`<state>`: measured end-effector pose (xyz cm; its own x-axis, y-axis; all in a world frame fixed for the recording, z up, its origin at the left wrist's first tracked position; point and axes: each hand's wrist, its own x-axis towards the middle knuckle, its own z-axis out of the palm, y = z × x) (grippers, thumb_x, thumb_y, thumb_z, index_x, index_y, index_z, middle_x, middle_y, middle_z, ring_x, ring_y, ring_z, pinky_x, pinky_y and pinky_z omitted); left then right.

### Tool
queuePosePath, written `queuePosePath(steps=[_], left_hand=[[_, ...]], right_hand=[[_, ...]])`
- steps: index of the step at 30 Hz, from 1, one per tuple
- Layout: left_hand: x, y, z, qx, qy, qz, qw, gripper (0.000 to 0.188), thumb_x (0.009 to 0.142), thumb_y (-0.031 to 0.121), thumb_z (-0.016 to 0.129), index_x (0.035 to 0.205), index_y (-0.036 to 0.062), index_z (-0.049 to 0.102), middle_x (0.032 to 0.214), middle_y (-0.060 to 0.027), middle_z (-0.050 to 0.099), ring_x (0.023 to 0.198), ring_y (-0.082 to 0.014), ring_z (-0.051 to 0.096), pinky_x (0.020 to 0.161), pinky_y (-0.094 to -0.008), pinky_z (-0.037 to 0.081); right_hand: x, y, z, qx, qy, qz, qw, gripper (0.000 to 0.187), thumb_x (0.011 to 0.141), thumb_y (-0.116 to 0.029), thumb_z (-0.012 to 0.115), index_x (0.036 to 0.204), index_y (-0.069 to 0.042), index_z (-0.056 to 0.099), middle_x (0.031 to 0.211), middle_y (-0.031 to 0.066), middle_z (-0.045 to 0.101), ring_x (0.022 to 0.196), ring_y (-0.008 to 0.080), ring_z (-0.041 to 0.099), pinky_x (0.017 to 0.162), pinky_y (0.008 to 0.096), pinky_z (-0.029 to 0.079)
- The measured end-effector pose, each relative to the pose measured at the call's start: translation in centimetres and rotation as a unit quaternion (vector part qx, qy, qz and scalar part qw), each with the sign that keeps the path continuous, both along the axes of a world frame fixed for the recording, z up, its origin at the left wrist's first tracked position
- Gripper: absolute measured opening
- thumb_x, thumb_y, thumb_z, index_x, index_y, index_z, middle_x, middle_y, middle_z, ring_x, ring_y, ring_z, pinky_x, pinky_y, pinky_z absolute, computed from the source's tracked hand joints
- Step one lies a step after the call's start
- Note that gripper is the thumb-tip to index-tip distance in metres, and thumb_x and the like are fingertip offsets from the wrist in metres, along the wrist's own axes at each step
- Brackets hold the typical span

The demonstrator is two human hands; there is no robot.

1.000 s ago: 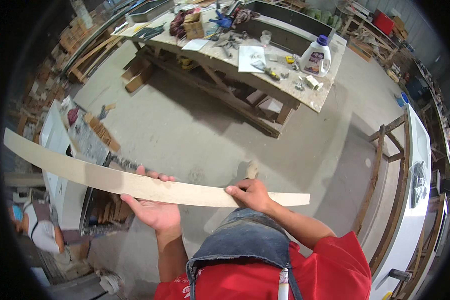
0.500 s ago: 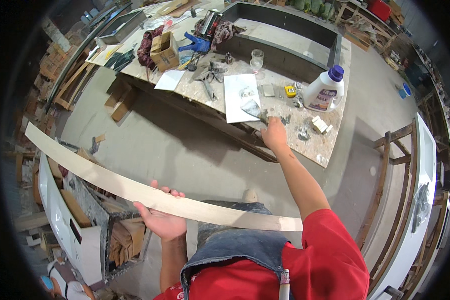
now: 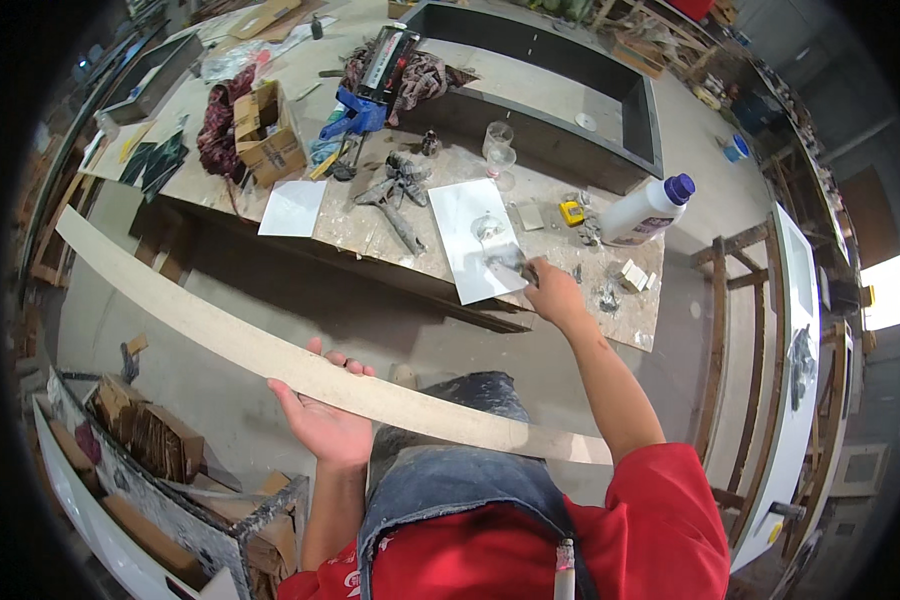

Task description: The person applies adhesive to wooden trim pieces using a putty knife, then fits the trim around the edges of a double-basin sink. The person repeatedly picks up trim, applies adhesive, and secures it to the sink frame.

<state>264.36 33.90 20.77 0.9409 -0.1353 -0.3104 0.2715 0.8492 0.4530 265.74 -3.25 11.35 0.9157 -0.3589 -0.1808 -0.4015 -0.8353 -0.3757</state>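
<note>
A long, pale strip [image 3: 235, 340], slightly curved in view, lies across my body. My left hand [image 3: 332, 425] grips it near its middle, thumb on the near edge and fingers on the far one. My right hand [image 3: 557, 295] is at the table's near edge, closed around the handle of a putty knife [image 3: 511, 266]. Its blade, partly blurred, is over a white board [image 3: 457, 215]. A whitish dab of paste [image 3: 487, 228] lies on that board, just beyond the blade.
On the worktable [image 3: 625, 318] are a white bottle with purple cap [image 3: 645, 212], a yellow tape measure [image 3: 571, 212], clear cups [image 3: 499, 150], a dirty glove [image 3: 402, 185] and a cardboard box [image 3: 268, 135]. A dark frame [image 3: 550, 125] lies behind. A wooden rack [image 3: 720, 350] stands right.
The table now appears nearer and further left in view. My right hand has brought the putty knife closer to the paste on the white board. My left hand keeps holding the strip.
</note>
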Motion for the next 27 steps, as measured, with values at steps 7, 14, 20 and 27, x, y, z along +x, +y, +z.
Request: queuePosePath(steps=[7,14,20,27], left_hand=[[4.3,0.2,0.0,0.01,0.032,-0.074,0.997,0.074,0.1,0.068,0.034,0.141,0.0075,0.048,0.103,-0.0097,0.062,0.092,-0.0273,0.058,0.09,-0.0472,0.047],[5.1,-1.7,-0.3,-0.036,0.026,-0.12,0.992,0.071,0.101,0.066,0.031,0.144,0.011,0.045,0.105,-0.011,0.062,0.094,-0.0273,0.06,0.092,-0.0481,0.048],[4.4,-4.8,0.3,-0.097,-0.022,-0.152,0.983,0.065,0.101,0.063,0.04,0.143,0.0137,0.043,0.109,-0.011,0.063,0.097,-0.0279,0.061,0.093,-0.0484,0.048],[2.1,-8.2,-0.6,-0.075,-0.015,-0.2,0.977,0.056,0.104,0.055,0.042,0.14,0.012,0.045,0.117,-0.0107,0.062,0.104,-0.0284,0.062,0.097,-0.0496,0.048]], right_hand=[[2.4,2.3,-4.1,-0.037,0.036,-0.061,0.997,0.032,0.086,-0.021,0.061,0.115,-0.01,0.068,0.103,0.0212,0.071,0.098,0.0397,0.067,0.088,0.0485,0.053],[1.1,2.2,-2.3,-0.051,0.163,-0.021,0.985,0.029,0.082,-0.02,0.062,0.106,-0.008,0.072,0.101,0.0198,0.072,0.098,0.0382,0.067,0.088,0.0471,0.054],[-1.5,0.9,2.5,-0.038,0.052,0.008,0.998,0.039,0.078,-0.017,0.064,0.114,-0.01,0.074,0.095,0.0163,0.073,0.086,0.0344,0.069,0.077,0.0423,0.055],[-0.6,1.1,14.2,0.475,-0.218,-0.12,0.844,0.047,0.088,-0.009,0.068,0.133,0.0,0.061,0.088,0.0076,0.071,0.057,0.0094,0.057,0.049,0.0215,0.041]])
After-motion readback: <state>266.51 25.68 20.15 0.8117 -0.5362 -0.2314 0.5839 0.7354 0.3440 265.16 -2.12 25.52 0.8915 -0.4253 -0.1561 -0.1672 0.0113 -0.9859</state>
